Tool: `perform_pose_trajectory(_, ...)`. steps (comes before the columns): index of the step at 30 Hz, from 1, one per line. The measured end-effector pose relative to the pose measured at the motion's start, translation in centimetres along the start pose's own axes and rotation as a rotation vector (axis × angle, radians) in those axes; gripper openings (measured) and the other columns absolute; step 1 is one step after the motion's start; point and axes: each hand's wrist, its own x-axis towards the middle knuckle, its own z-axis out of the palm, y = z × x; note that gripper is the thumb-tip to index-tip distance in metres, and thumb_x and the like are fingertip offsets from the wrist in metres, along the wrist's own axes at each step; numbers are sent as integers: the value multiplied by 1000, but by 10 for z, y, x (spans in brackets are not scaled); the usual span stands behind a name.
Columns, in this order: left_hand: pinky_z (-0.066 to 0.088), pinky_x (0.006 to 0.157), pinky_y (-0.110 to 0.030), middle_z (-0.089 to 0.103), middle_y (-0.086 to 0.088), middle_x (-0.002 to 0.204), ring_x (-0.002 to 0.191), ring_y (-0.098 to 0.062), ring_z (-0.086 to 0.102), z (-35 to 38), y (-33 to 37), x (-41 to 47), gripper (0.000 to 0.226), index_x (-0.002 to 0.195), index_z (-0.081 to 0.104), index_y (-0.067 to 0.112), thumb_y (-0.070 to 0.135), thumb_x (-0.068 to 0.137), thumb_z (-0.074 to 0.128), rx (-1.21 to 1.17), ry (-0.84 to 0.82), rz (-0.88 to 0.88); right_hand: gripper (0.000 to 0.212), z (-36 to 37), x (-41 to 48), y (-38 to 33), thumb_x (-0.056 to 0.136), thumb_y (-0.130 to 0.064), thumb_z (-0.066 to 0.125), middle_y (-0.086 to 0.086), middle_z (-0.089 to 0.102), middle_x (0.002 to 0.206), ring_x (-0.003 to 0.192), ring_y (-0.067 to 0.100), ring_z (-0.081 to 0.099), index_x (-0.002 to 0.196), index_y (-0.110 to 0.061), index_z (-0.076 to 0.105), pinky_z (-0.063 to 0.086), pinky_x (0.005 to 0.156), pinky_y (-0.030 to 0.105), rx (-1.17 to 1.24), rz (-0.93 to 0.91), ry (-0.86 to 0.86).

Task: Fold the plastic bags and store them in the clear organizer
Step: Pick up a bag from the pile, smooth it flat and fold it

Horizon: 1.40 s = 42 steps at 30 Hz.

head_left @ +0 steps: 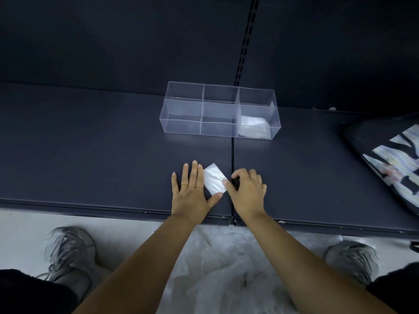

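Head view: glossy rectangular plastic bag [215,181]

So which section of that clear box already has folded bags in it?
The section at the right end of the clear organizer: white folded bags lie on its floor, while the middle and left sections look empty.
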Motion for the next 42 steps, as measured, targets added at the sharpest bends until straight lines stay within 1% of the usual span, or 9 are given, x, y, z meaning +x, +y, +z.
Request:
perform_pose_trajectory(6, -13, 115, -50, -21, -5, 159, 145, -23, -22, -2, 5, -6, 98, 148, -18, 11, 75, 75, -8, -22, -13, -51, 15, -5, 0, -17, 85, -27, 68, -6, 53, 91, 90, 16, 53, 77, -20, 57, 38, 82, 29, 130, 69, -34)
perform_pose_trajectory(13, -15, 114, -46, -18, -5, 159, 145, -20, -21, -5, 20, -29, 101, 150, -15, 9, 76, 83, 21, -240, -43, -162, 31, -15, -2, -24, 77, -4, 67, -8, 58, 79, 70, 3, 56, 102, -17, 56, 40, 57, 12, 496, 243, -205)
perform_pose_trajectory(19, -14, 115, -34, -12, 19, 156, 143, -4, -20, -67, 3, -14, 128, 151, -10, 32, 63, 61, 76, -598, -76, 183, 27, -74, 1, -24, 77, -3, 70, -8, 59, 82, 64, 2, 50, 94, -21, 58, 45, 64, 19, 218, -283, -486)
perform_pose_trajectory(21, 2, 118, -31, 21, 18, 152, 144, -8, 12, -87, 10, -4, 107, 149, 23, 33, 50, 62, 82, -557, -180, 328, 30, -94, 3, -28, 76, -4, 70, -9, 60, 82, 64, 2, 51, 92, -25, 57, 46, 63, 18, 164, -393, -534)
perform_pose_trajectory(23, 40, 95, -21, 62, 13, 111, 106, -10, 56, -100, 19, 5, 56, 117, 61, 26, 39, 67, 83, -610, -247, 342, 31, -110, 9, -30, 77, -4, 70, -7, 63, 83, 67, 5, 53, 94, -25, 57, 48, 66, 22, 171, -418, -501)
perform_pose_trajectory(26, 34, 48, -11, 53, 14, 56, 53, 2, 48, -108, 27, 18, 18, 68, 64, 21, 26, 76, 80, -810, -195, 284, 32, -125, 25, -22, 80, -7, 72, -3, 63, 81, 68, 5, 53, 107, -21, 61, 47, 70, 21, 313, -308, -474)
perform_pose_trajectory(33, 44, 65, -5, 71, 15, 70, 66, 4, 63, -106, 34, 48, 14, 75, 71, 28, 17, 83, 73, -1215, 19, 67, 13, -128, 92, -3, 81, -11, 74, -5, 64, 69, 60, 0, 55, 70, -16, 69, 45, 65, 11, 608, 16, -213)
perform_pose_trajectory(37, 50, 81, -24, 73, 3, 89, 84, -11, 64, -64, 20, 43, 11, 80, 74, 17, 11, 87, 67, -890, 257, -116, 15, -120, 157, 6, 81, -14, 75, 10, 68, 93, 74, 11, 61, 90, -5, 68, 50, 65, 12, 622, 274, 29)
perform_pose_trajectory(42, 44, 94, -46, 60, -5, 112, 104, -30, 57, 1, 24, 10, 16, 101, 64, 16, 13, 85, 66, -299, 419, 30, 21, -94, 193, 3, 81, -31, 65, 4, 68, 105, 104, 26, 60, 95, -17, 70, 40, 93, 33, -72, 336, 88)
